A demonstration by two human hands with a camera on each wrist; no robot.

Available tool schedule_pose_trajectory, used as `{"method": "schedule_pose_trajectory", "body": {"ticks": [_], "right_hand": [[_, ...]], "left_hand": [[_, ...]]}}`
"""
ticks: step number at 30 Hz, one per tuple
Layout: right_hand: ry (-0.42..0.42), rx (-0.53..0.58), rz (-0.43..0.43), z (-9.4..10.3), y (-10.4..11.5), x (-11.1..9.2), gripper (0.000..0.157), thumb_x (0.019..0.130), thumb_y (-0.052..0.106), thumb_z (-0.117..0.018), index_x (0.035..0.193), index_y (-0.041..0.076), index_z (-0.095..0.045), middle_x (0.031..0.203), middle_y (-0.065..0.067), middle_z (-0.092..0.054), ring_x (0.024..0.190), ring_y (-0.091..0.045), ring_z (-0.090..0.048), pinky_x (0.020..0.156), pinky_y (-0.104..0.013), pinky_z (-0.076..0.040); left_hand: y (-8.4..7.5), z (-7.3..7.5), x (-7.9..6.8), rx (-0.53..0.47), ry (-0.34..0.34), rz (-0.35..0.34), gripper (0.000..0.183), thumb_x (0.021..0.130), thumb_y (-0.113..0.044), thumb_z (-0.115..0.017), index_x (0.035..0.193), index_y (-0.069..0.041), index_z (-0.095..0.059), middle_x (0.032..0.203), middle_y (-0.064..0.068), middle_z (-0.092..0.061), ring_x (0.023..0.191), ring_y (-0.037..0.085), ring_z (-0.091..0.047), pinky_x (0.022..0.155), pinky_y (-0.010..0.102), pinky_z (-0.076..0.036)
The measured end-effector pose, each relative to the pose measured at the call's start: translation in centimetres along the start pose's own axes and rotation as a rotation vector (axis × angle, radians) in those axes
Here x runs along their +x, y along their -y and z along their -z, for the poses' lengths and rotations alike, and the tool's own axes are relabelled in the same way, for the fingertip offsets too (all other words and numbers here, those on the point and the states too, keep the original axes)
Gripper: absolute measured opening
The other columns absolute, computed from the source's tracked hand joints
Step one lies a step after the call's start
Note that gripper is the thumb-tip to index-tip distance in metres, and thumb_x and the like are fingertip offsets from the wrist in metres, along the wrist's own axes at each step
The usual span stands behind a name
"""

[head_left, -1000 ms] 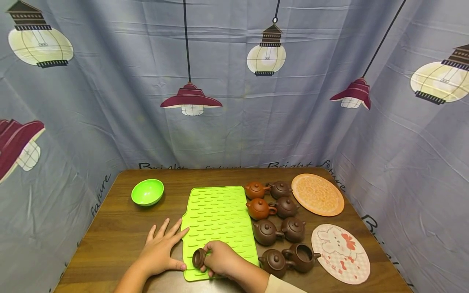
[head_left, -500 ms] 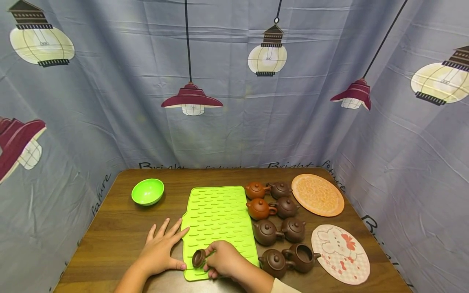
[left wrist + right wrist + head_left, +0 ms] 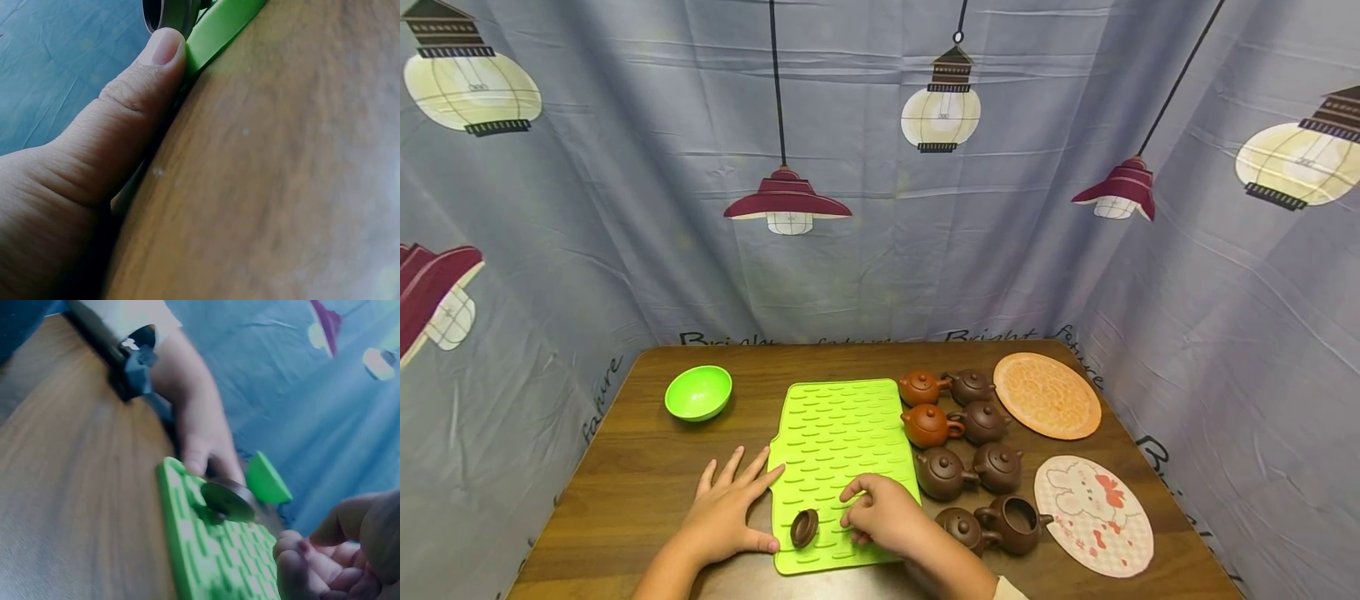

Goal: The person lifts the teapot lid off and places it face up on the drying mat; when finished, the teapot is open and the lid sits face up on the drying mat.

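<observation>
A dark brown teapot lid lies tilted on its knob on the near left part of the green ridged mat, with no hand touching it. My left hand rests with spread fingers at the mat's left edge; its thumb is close to the lid in the left wrist view. Over the mat, right of the lid, my right hand holds nothing, its fingers loosely bent. A lidless brown teapot stands right of that hand. Beside it, a lidded brown teapot is partly hidden by the right forearm.
Two orange-brown teapots and several dark brown teapots stand in two columns right of the mat. A green bowl sits back left. An orange round mat and a rabbit-print round mat lie at the right.
My right hand has let go of the lid and moved right, away from it. The lid stays on the mat. My left hand keeps its place.
</observation>
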State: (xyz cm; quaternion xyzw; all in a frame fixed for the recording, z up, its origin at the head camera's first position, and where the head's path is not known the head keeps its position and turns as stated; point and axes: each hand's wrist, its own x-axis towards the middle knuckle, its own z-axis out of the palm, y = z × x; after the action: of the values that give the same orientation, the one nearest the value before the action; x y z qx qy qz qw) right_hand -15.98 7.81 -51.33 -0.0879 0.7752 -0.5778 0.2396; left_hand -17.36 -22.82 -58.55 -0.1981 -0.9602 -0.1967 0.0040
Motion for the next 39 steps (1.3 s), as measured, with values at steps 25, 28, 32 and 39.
{"method": "schedule_pose_trajectory", "body": {"ticks": [25,28,32,39], "right_hand": [[-0.270,-0.307,0.098,9.8,-1.5,-6.2,0.019,0.097,0.014,-0.073,0.115,0.008,-0.070,0.092,0.001,-0.066,0.073,-0.008,-0.057,0.061,-0.022,-0.049],[-0.305,-0.373,0.077,10.7,-1.9,-7.0,0.020,0.096,0.016,-0.076,0.115,0.011,-0.070,0.090,0.004,-0.064,0.070,-0.008,-0.056,0.060,-0.023,-0.049],[-0.313,-0.495,0.069,11.7,-2.3,-7.7,0.024,0.093,0.017,-0.079,0.115,0.015,-0.071,0.088,0.008,-0.060,0.064,-0.007,-0.052,0.055,-0.023,-0.046],[-0.250,-0.632,0.136,12.3,-2.6,-8.6,0.027,0.089,0.022,-0.084,0.111,0.015,-0.072,0.086,0.009,-0.058,0.066,-0.002,-0.049,0.057,-0.023,-0.044]], "left_hand": [[-0.1,0.0,-0.1,0.002,0.024,0.015,0.123,0.055,-0.094,-0.064,0.161,-0.035,-0.043,0.173,0.004,-0.028,0.158,0.050,-0.016,0.118,0.077,-0.003],[0.0,-0.1,0.0,-0.001,0.020,0.012,0.123,0.054,-0.094,-0.064,0.161,-0.036,-0.043,0.174,0.003,-0.027,0.159,0.049,-0.016,0.119,0.077,-0.002],[0.2,-0.2,0.1,-0.004,0.021,0.013,0.124,0.055,-0.095,-0.063,0.162,-0.037,-0.041,0.174,0.002,-0.026,0.159,0.048,-0.016,0.119,0.076,-0.001],[0.2,0.0,0.2,-0.006,0.013,0.012,0.124,0.055,-0.095,-0.064,0.162,-0.037,-0.041,0.174,0.002,-0.027,0.159,0.047,-0.015,0.120,0.076,-0.001]]}}
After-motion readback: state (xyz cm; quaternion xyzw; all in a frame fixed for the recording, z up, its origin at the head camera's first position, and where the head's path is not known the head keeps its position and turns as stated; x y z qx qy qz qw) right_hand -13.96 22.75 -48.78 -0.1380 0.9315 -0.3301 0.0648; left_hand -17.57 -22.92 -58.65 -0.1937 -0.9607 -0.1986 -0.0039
